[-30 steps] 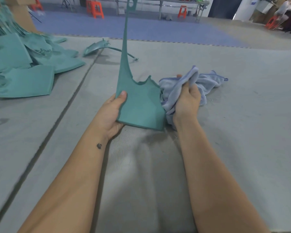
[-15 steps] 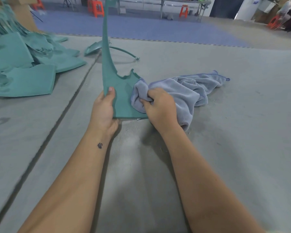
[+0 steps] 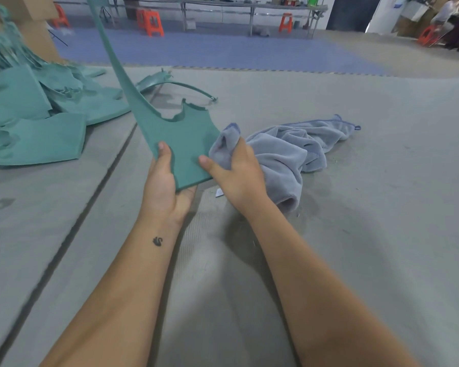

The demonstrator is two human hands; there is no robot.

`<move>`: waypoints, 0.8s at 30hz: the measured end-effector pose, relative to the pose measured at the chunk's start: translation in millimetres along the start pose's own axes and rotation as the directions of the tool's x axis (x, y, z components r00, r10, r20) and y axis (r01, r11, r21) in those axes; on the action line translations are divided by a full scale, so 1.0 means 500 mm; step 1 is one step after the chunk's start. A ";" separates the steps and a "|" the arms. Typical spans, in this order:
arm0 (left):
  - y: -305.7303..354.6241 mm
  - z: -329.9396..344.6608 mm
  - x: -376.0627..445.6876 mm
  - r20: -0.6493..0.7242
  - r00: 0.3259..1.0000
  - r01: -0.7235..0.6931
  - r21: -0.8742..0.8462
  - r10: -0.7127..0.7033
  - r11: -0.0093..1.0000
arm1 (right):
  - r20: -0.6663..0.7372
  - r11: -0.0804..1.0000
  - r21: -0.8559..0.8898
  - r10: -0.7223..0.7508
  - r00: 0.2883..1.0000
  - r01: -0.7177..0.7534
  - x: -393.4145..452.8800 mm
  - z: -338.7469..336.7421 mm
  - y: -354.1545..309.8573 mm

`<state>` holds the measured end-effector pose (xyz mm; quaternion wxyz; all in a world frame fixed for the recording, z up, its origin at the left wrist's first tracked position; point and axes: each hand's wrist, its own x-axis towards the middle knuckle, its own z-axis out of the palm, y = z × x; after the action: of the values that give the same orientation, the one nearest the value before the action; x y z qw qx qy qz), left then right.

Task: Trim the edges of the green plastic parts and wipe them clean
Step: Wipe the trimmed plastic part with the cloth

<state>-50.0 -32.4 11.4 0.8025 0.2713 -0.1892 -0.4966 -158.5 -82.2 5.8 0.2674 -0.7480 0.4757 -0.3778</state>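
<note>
Our left hand [image 3: 167, 181] holds the green plastic part [image 3: 182, 144] at its lower corner, thumb on the near face and fingers curled behind it. We judge this grip keeps the sheet upright and steady, so that its face is offered to the wiping. The part stands up from this hand, and its long narrow strip rises to the upper left until it leaves the picture.

Our right hand [image 3: 236, 170] is just right of the part. Its fingers are closed around a bunch of the grey-blue cloth [image 3: 294, 149], while the thumb lies stretched against the part's lower right edge. The bunched cloth touches that same edge, which we take as the wiping step in progress. The rest of the cloth trails away to the right on the grey counter [image 3: 382, 234].

Left of the part lies the pile of green parts [image 3: 37, 120]; they overlap too much for an exact count. Behind the part one curved green piece [image 3: 170, 84] lies alone. So we count one part in hand, one cloth, one pile. Far behind the part stand several orange stools [image 3: 150, 21].
</note>
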 end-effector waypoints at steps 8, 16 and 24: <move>-0.005 0.001 -0.003 0.039 0.993 0.114 -0.039 -0.113 0.993 | -0.163 0.875 0.460 0.251 0.954 -0.152 0.014 -0.030 0.001; 0.011 -0.011 0.006 -0.102 0.993 0.048 -0.048 -0.053 0.998 | -0.146 0.448 0.874 0.613 0.776 -0.189 0.011 -0.082 0.018; -0.015 0.008 -0.008 -0.032 0.991 0.135 0.067 -0.133 0.989 | -0.188 0.988 0.087 -0.105 0.977 0.124 0.002 -0.017 0.004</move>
<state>-59.4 -32.6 9.6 0.7601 0.3175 -0.1765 -0.5387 -166.2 -84.5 9.4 0.2370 -0.7223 0.4350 -0.4825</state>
